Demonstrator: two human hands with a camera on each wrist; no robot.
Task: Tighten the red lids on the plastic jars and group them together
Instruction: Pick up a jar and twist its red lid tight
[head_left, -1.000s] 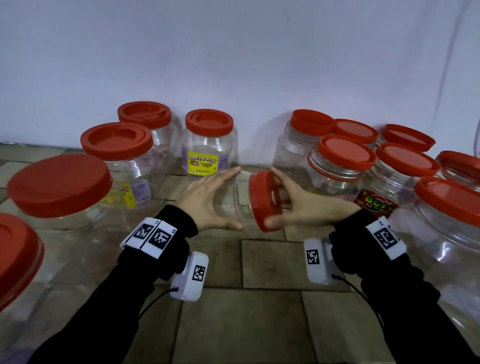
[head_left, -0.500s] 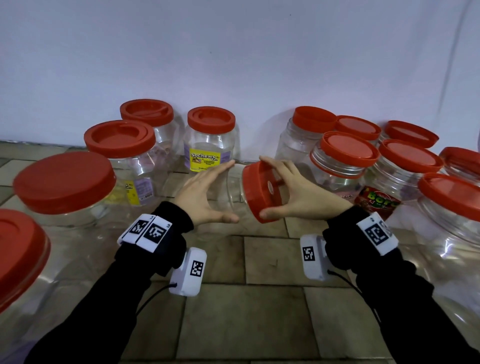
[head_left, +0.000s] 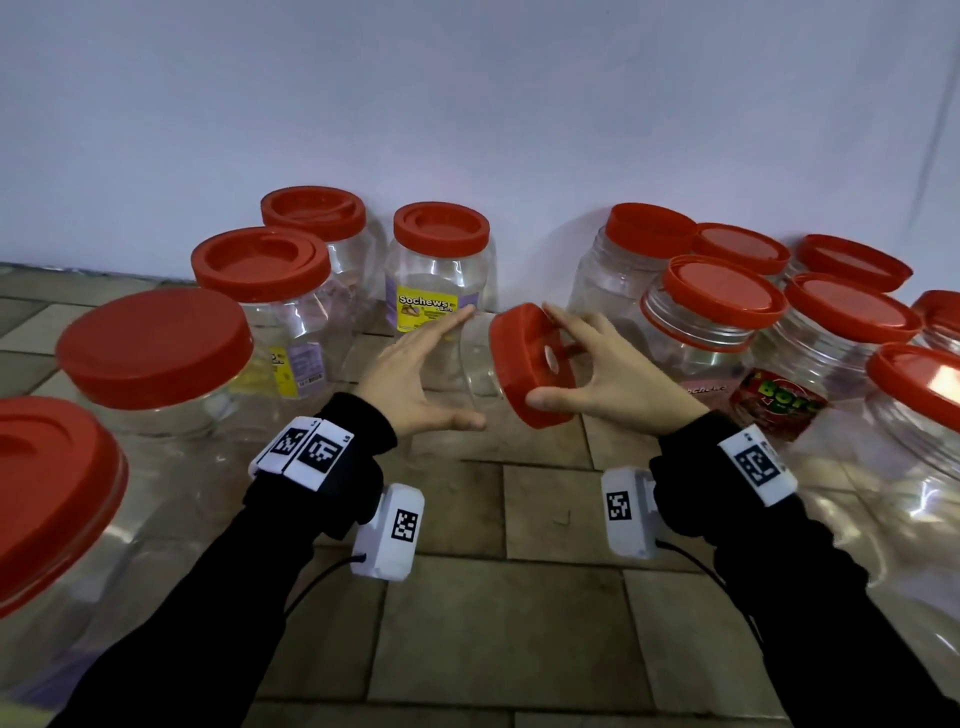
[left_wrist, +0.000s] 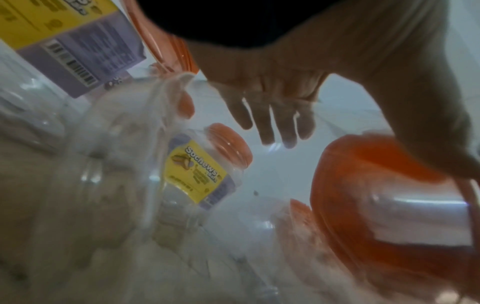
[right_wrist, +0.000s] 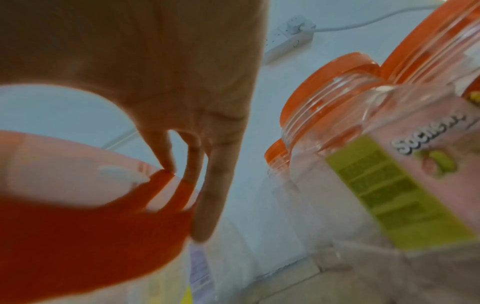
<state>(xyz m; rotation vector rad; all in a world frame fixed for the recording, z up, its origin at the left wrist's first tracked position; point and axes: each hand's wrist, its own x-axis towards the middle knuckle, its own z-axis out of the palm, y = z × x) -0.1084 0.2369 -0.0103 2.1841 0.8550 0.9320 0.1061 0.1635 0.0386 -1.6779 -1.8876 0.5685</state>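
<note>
A clear plastic jar (head_left: 475, 364) lies tilted on its side above the tiled floor, held between both hands. My left hand (head_left: 460, 369) spans its body, fingers over the top and thumb underneath. My right hand (head_left: 545, 356) grips its red lid (head_left: 522, 364) by the rim, thumb at the lower edge and fingers at the upper edge. In the right wrist view, the fingers (right_wrist: 215, 185) lie against the rim of the lid (right_wrist: 78, 226). The left wrist view shows the lid (left_wrist: 363, 205) under the thumb, blurred.
A Sochews-labelled jar (head_left: 439, 275) and other red-lidded jars (head_left: 156, 353) stand left along the wall. Several more jars (head_left: 722, 306) crowd the right side. Bare tiled floor (head_left: 493, 623) lies between my arms. A white power strip (right_wrist: 288, 39) sits by the wall.
The jar has risen a little and tipped, so the lid's face now points more towards me. My right hand has turned on the lid's rim. The left hand kept its hold.
</note>
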